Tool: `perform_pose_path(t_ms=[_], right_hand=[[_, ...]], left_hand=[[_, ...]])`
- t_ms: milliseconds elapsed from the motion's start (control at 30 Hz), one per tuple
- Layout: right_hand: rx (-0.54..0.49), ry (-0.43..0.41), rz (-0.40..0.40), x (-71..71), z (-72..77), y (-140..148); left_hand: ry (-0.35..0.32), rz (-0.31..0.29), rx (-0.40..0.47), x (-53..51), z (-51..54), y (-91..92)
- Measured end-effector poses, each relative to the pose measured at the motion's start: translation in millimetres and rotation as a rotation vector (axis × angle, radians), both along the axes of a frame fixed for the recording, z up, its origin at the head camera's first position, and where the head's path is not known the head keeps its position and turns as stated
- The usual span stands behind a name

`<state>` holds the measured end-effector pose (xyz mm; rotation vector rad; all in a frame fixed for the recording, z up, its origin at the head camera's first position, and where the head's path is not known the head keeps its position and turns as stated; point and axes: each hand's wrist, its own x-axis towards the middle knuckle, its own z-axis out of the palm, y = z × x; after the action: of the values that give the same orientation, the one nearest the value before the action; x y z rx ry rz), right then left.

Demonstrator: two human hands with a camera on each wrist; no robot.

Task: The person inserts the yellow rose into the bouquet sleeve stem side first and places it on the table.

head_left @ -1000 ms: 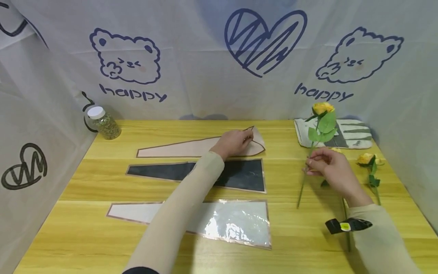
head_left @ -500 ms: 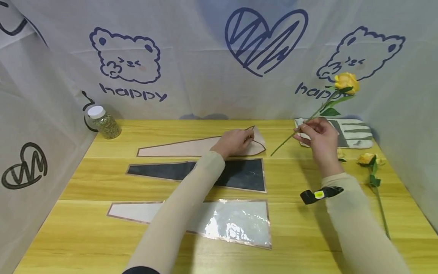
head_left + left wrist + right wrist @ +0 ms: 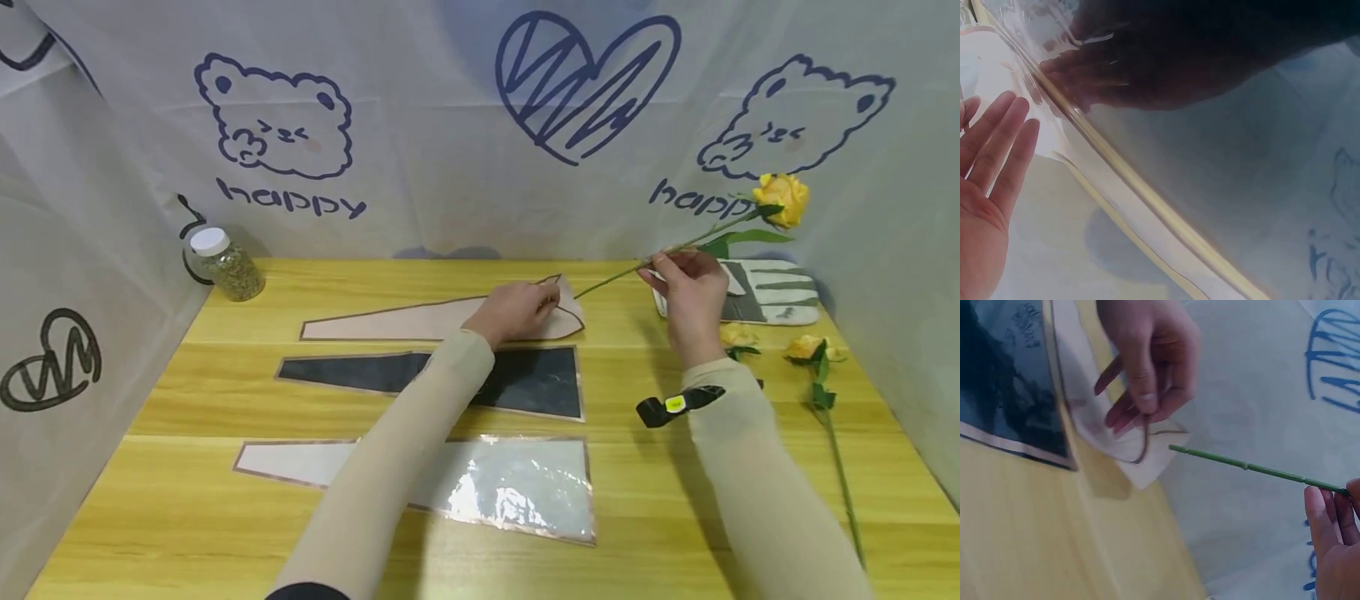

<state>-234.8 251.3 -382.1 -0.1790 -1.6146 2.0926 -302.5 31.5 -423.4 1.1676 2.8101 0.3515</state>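
My left hand (image 3: 517,308) pinches the raised edge of a pink flower sleeve (image 3: 397,322), holding its wide right end partly open. The thumb and index finger meet on that edge in the right wrist view. My right hand (image 3: 693,296) grips a yellow rose (image 3: 782,200) by its green stem (image 3: 1244,466) between thumb and fingers. The bloom tilts up to the right; the cut end points down-left, close to the sleeve's mouth. Whether the stem tip touches the sleeve is hard to tell in the head view; the right wrist view shows a small gap.
A dark sleeve (image 3: 536,383) and a clear one (image 3: 517,487) lie nearer me. Two more yellow roses (image 3: 806,348) lie at right, one partly behind my arm. Folded gloves (image 3: 780,292) sit at the back right. A white-capped jar (image 3: 234,271) stands back left.
The right hand has lifted the rose, moved it left and back, and tilted it so the stem end came to the pink sleeve's mouth. The left hand has stayed in place.
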Motion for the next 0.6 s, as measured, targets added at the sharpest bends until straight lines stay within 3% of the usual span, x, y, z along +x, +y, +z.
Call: perform_pose_path(t_ms=[333,600], right_hand=[[-0.078,-0.104,0.008,-15.3,-28.8,-8.6],[-0.1,-0.208,0.016,-22.6,-41.4,-20.7]], left_hand=[[-0.032,-0.009,0.021,0.4,2.8,3.3],[-0.03,0.01,0.077,0.5,4.0,7.6]])
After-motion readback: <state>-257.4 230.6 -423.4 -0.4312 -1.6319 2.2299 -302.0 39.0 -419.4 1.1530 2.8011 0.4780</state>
